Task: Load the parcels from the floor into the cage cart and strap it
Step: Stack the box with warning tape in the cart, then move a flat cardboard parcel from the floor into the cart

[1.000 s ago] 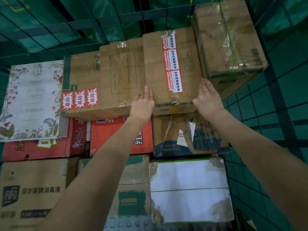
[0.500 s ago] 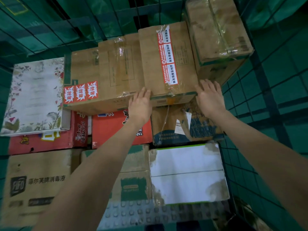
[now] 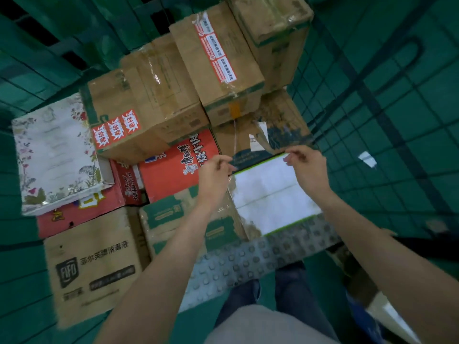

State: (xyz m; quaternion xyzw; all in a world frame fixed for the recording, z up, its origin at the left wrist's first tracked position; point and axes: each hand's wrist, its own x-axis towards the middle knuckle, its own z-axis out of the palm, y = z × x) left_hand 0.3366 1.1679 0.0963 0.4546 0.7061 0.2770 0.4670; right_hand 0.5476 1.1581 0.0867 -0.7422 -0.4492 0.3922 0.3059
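Your left hand [image 3: 215,170] and right hand [image 3: 306,163] hang in the air in front of the stack, fingers loosely curled, nothing in either. Neither touches a box.

Parcels: stacked in tiers inside the green wire cage cart [image 3: 387,100]. Top tier, left to right: floral-print box [image 3: 53,155], brown box with three red stickers [image 3: 119,115], a plain taped brown carton [image 3: 161,88], the taped-seal box [image 3: 218,60], and a scuffed carton [image 3: 270,23] above and to the right of it. No strap visible in frame.

Risks, as judgement:
- The taped-seal box overhangs the torn blue-printed box [image 3: 270,130] under it. With both hands off, a nudge to the cart could tip it forward toward you.
- The scuffed carton looks tilted against its neighbour; it may slide when the cart rolls unstrapped.
- The floral-print box juts out past the red box below it; the corner could catch or drop.
- The torn box is a weak base; it may crush under load.

Writing:
- Lower-left brown carton [image 3: 92,264]: "FIFO" logo, Chinese text alongside; motion blur makes the rest unsure.
- Red noodle box [image 3: 173,167]: large Chinese characters, partly covered.
- Red stickers: two white characters each, likely a fragile mark.
- Seal tape: red-and-white Chinese print, too blurred to read.
- White-faced box [image 3: 270,194]: no legible text.
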